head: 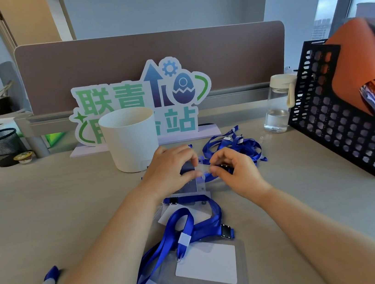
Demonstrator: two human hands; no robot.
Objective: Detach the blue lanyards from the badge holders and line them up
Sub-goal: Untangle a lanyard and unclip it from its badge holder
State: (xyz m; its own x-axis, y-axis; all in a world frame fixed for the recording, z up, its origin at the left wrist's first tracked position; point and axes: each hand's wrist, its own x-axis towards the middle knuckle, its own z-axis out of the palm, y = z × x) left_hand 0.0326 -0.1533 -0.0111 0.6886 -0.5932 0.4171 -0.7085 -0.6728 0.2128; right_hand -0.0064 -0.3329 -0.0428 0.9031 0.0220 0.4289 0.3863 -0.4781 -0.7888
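On the bench [70, 206], our left hand [170, 166] pinches a badge holder [199, 183] steady so our right hand [236, 171], gripping its lanyard clip [224, 166], can unhook it.

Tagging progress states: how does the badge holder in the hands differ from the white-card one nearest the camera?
The held badge holder is gripped by the left hand, while the right hand pinches the lanyard clip at its edge; the near badge holder lies flat on the desk, untouched by either hand. Fingers hide much of the held one; the near one shows its white card fully. Both are clear plastic.
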